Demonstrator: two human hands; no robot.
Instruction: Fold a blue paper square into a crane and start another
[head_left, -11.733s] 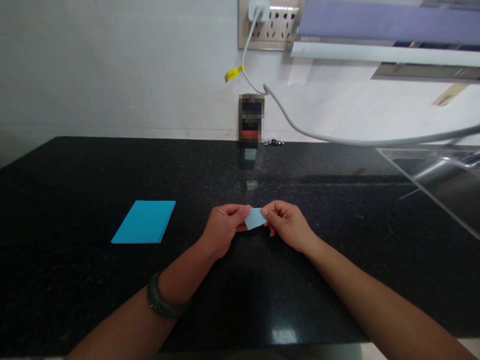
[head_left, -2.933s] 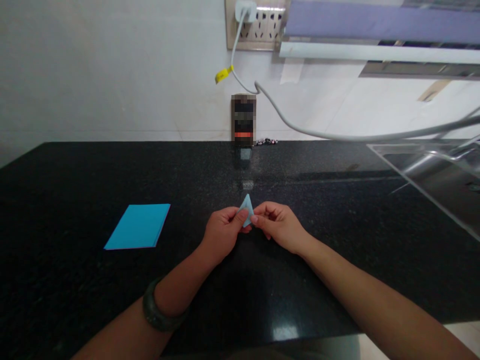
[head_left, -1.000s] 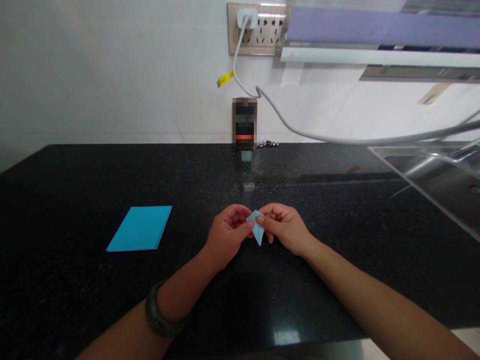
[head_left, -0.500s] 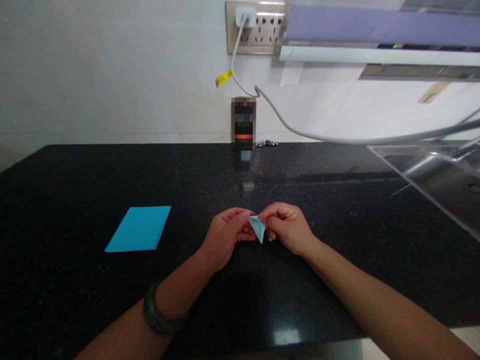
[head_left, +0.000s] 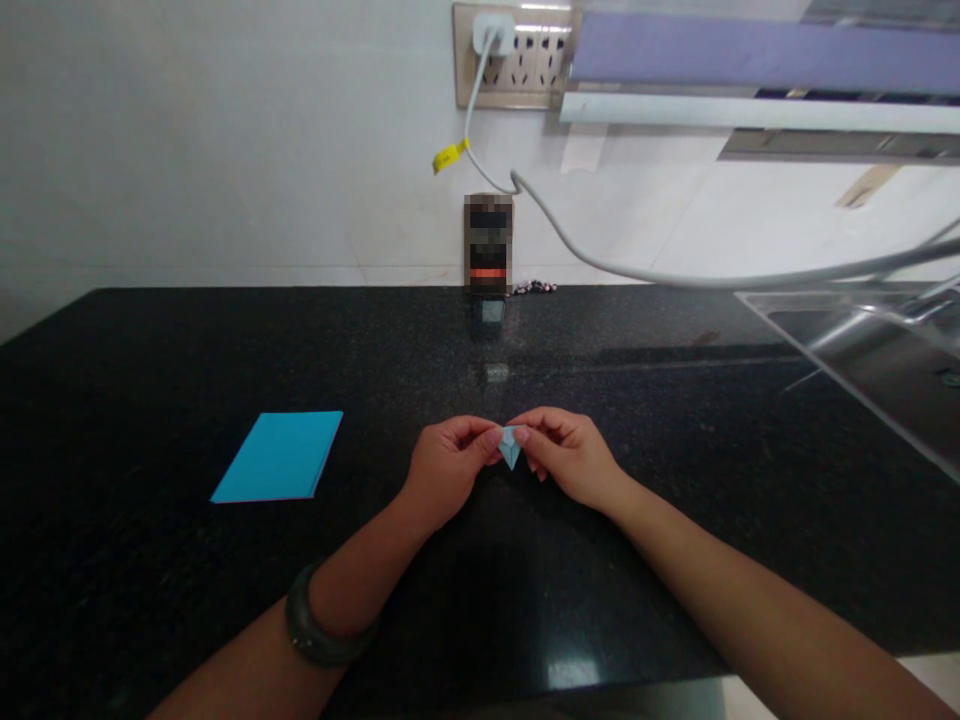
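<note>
A small piece of folded light-blue paper [head_left: 511, 450] is held between my two hands above the black countertop, its point facing down toward me. My left hand [head_left: 452, 468] pinches its left upper corner between thumb and fingers. On the other side, my right hand [head_left: 568, 452] grips the right upper corner in the same way, thumb on the near face. The fingertips behind the paper are partly hidden. Off to the left, a stack of square blue paper [head_left: 279, 457] lies flat on the counter.
The dark stone countertop [head_left: 375, 350] meets a white wall. Against it leans a phone-like object [head_left: 488, 245], blurred out, beside a beaded strand [head_left: 534, 287]. A grey cable [head_left: 600, 262] hangs from the wall socket [head_left: 517, 62]. At right is a metal sink [head_left: 885, 350].
The folded paper has turned and now shows a smaller kite-like shape with a centre crease. My right thumb has come onto its near face, and both hands are slightly closer together.
</note>
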